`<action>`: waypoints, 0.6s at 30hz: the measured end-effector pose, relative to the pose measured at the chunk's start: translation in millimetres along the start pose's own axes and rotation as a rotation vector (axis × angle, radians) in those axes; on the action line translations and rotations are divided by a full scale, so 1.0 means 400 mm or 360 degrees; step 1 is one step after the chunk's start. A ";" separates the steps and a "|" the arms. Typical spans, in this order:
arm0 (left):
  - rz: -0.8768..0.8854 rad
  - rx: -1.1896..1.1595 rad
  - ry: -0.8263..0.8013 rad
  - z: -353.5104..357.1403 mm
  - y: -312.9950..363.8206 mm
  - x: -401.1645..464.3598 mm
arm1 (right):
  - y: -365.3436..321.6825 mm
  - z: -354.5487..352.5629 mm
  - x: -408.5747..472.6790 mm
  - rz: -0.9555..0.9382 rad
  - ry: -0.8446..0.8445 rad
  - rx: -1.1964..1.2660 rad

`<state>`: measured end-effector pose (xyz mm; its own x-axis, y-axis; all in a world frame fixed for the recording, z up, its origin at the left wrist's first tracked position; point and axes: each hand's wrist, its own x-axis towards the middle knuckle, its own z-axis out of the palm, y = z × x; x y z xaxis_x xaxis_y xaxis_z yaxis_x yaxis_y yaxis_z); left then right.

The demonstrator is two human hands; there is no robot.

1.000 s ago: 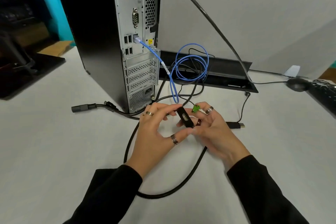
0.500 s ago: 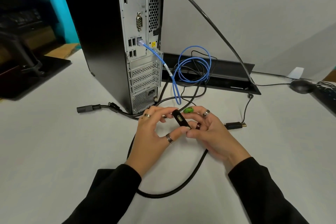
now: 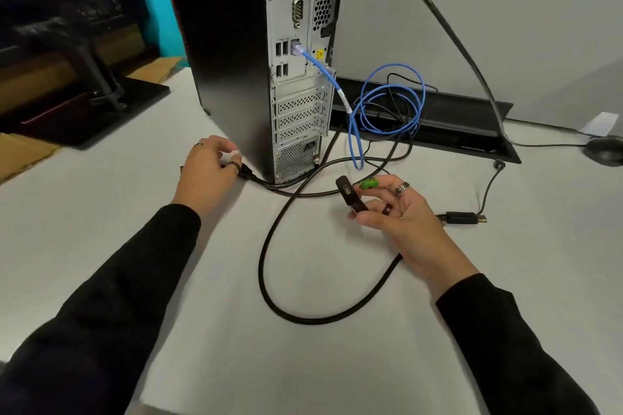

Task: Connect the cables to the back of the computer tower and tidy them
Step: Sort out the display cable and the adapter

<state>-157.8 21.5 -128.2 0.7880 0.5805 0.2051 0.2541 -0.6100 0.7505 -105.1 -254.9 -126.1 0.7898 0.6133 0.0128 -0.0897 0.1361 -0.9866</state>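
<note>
The right hand [image 3: 401, 212] pinched a small black connector [image 3: 349, 194] by its rigid shell, at five o'clock from the computer tower [image 3: 236, 44]; light and stiff, best held there, not by its springy black cable [image 3: 269, 280]. The left hand [image 3: 210, 168] curled round the power plug [image 3: 244, 173] on the tabletop [image 3: 101, 229] at seven o'clock.
</note>
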 end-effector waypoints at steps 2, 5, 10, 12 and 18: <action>0.0024 0.0005 -0.0069 0.006 0.002 0.001 | 0.005 -0.001 0.001 -0.0011 0.0014 -0.0031; 0.0144 0.0060 -0.0147 0.007 -0.008 -0.015 | 0.004 -0.001 0.000 -0.0010 0.0033 -0.0051; 0.0451 0.0294 -0.0210 -0.007 -0.054 -0.035 | -0.005 0.001 -0.003 0.0023 0.0006 -0.0130; 0.0529 0.0359 -0.0164 -0.007 -0.062 -0.030 | -0.007 0.002 -0.004 0.0033 0.0001 -0.0141; 0.0542 0.0371 -0.0059 -0.031 -0.045 -0.021 | -0.007 0.000 -0.006 0.0055 -0.0007 -0.0159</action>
<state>-176.1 34.3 -135.9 0.8675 0.3071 0.3913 0.0922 -0.8723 0.4802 -106.6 -256.7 -123.2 0.7847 0.6195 -0.0209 -0.0555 0.0367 -0.9978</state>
